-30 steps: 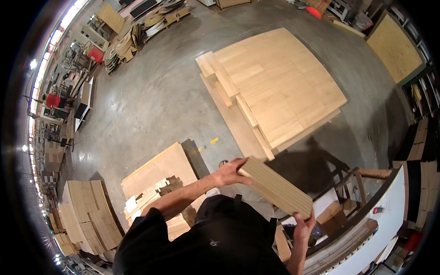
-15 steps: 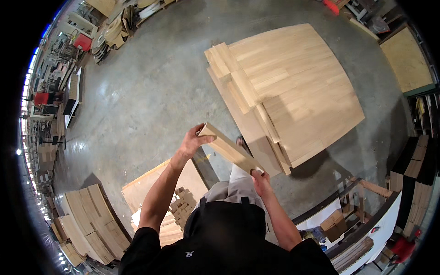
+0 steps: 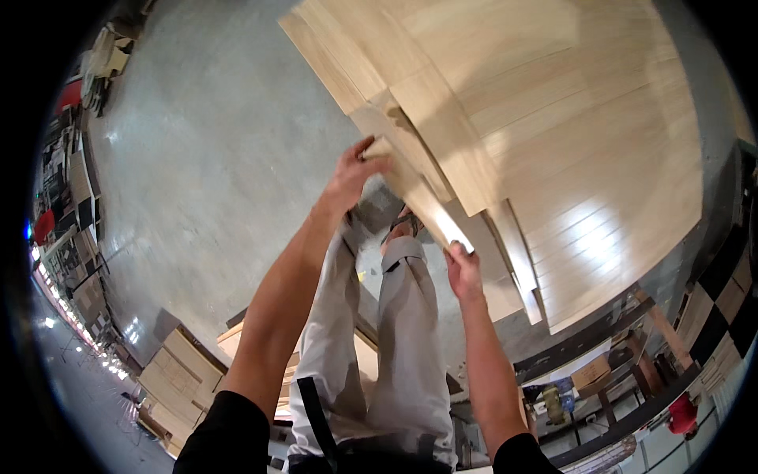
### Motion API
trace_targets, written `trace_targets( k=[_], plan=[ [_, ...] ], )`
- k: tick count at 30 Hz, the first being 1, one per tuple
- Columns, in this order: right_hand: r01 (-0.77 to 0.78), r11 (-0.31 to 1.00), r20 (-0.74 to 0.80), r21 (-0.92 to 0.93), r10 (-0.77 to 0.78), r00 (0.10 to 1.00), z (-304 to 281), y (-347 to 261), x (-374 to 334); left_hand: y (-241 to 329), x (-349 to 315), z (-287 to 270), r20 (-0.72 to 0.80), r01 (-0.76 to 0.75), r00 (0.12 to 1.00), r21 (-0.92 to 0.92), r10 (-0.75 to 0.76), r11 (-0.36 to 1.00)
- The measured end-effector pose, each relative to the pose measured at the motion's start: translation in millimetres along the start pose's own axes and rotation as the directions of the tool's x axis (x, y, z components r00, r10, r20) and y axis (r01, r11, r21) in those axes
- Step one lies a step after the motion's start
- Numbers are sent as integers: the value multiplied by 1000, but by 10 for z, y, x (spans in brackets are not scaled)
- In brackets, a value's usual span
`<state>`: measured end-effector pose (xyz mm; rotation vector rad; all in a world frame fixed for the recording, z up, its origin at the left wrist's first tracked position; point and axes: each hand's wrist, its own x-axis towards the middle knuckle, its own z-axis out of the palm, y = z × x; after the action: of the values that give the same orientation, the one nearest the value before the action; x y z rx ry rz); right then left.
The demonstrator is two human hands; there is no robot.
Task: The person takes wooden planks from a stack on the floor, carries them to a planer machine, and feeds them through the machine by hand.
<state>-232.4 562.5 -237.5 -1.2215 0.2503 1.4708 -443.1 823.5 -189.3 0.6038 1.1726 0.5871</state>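
Grey concrete floor (image 3: 221,118) spreads across the left of the view, shiny in patches, with shelving and clutter (image 3: 75,229) curving along the rim. At upper right lies a big stack (image 3: 600,118) of pale wood panels, with loose strips (image 3: 513,249) along its near edge.

Compared with half a second ago, the person has leaned forward: the stack fills far more of the view, and both trouser legs (image 3: 407,332) now show. One second ago the board was held closer to the body, its broad lined face turned up; now it is out in front at the stack's near side. That suggests the work has gone from carrying the board to bringing it down beside the stack.

The board (image 3: 418,193) is held slantwise, far end to the left, near end to the right, overlapping the stack's edge in view. Whether it touches anything there, I cannot tell. It is long, narrow and pale, slightly blurred, with a bright glare toward its right end.

The left hand (image 3: 354,174) grips the far end, fingers curled around it. The right hand (image 3: 464,268) pinches the near end, thumb on top; its other fingers are mostly hidden.
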Motion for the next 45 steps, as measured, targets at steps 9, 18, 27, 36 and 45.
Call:
trace_targets(
  k=[9, 18, 27, 36, 45],
  plan=[
    [-8, 999, -201, -36, 1, 980, 58, 299, 726, -397, 1037, -272, 20, 117, 993, -4, -117, 993],
    [116, 975, -275, -187, -166, 947, 442, 358, 870, -502, 1322, 1, -213, 84, 957, -439, -195, 895],
    [18, 1000, -535, -7, -19, 845, 379, 592, 690, -383, 1098, -60, -166, 386, 891, -211, -422, 898],
    [-189, 243, -213, -951, -78, 974, 1187, 866, -1525, 1661, 923, -266, 502, -614, 772, 749, 389, 251],
    [-263, -68, -261, -962, -45, 964, 1849, 1270, -1507, 1823, 1782, -354, 634, -650, 676, 753, 375, -101]
  ],
)
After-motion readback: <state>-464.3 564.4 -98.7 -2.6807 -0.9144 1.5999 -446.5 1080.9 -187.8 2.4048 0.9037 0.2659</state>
